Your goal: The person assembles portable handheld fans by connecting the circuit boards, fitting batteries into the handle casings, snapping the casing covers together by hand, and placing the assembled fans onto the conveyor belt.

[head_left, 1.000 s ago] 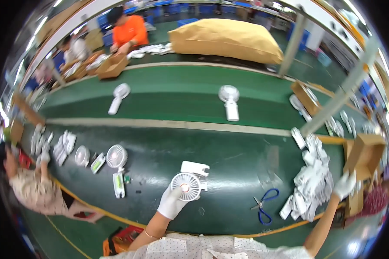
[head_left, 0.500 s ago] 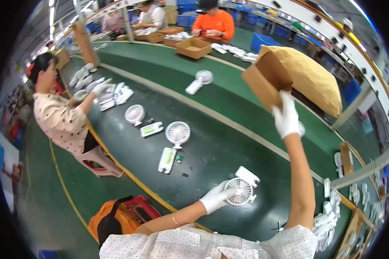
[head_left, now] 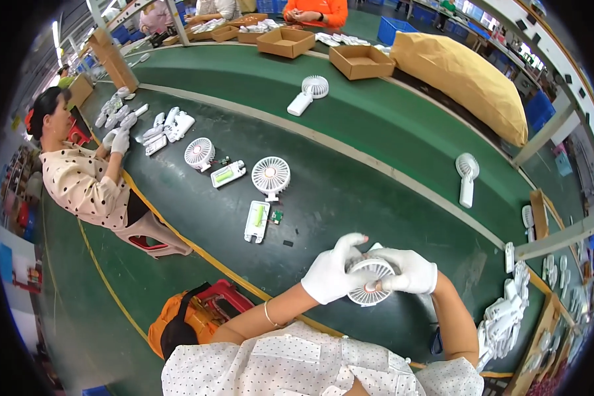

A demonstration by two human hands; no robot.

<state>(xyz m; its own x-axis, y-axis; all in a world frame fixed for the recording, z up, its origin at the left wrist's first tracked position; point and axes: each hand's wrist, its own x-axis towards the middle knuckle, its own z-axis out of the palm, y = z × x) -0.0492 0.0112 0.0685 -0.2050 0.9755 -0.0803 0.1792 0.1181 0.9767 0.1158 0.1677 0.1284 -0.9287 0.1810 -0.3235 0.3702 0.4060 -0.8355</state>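
Both my hands are in white gloves and close around a white handheld fan [head_left: 369,295], low over the dark work table. My left hand [head_left: 331,270] grips the round fan head from the left, its thumb raised. From the right, my right hand [head_left: 412,269] holds the same head, fingers bent over its grille. The fan's lower parts are partly hidden by the gloves. To the left on the table lie two opened fans: a fan head [head_left: 270,175] beside its handle shell [head_left: 257,222] with a green cell and circuit board, and another fan head [head_left: 199,153] next to a similar shell [head_left: 228,173].
Whole fans [head_left: 466,178] lie on the green conveyor [head_left: 389,132]. Cardboard boxes [head_left: 362,63] and a large tan sack [head_left: 459,79] line its far side. White fan parts [head_left: 505,320] are piled at right. A gloved co-worker [head_left: 79,171] sits at left; an orange bag [head_left: 168,323] is below.
My right hand has come down from the cardboard box, which now rests across the conveyor, and has joined my left hand on the fan. The view has shifted slightly.
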